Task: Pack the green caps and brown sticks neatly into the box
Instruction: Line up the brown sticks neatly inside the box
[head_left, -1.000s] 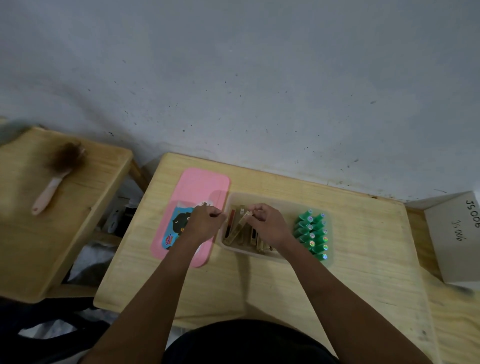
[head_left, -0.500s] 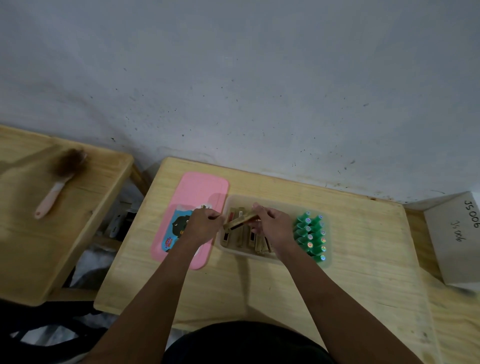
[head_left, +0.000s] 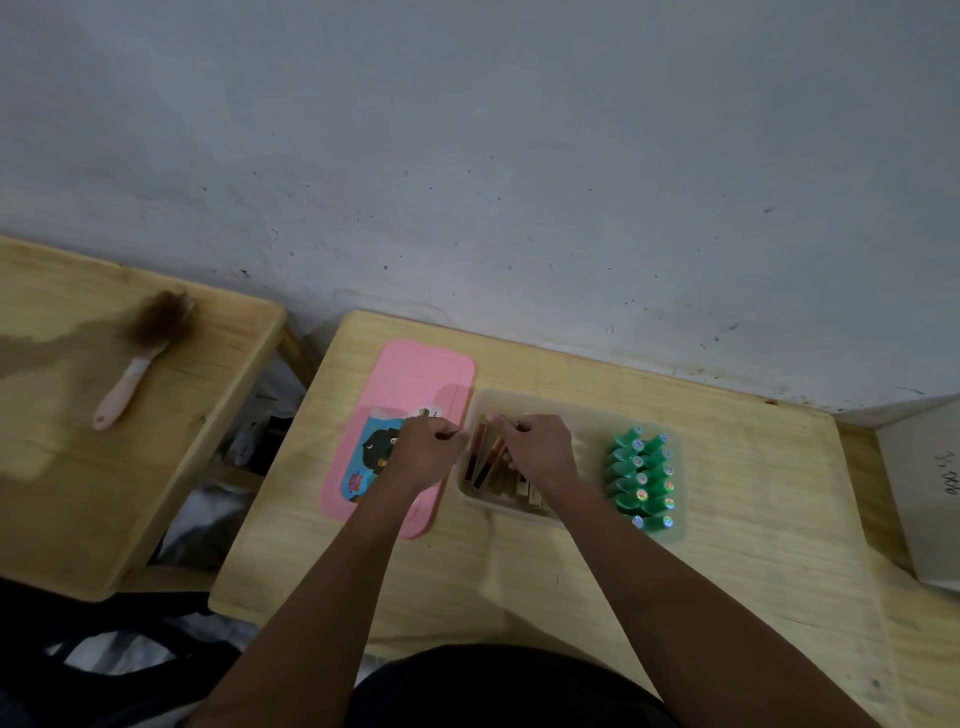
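Raised brown stick (head_left: 492, 457) lowered into box (head_left: 582, 410), between both hands (head_left: 540, 449)

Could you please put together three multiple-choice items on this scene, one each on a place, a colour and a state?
1. Where do the green caps stand?
A. In the right end of the clear box
B. On the pink lid
C. On the side table

2. What colour is the lid lying left of the box?
A. Blue
B. Pink
C. White

3. What is the right hand doing?
A. Resting flat on the table
B. Lifting the brush
C. Closed on a brown stick over the box

Answers:
1 A: the caps sit in rows inside the box's right end.
2 B: the lid is pink, with a printed label partly under the left hand.
3 C: its fingers curl round the stick above the other sticks, while the brush lies untouched on the side table.
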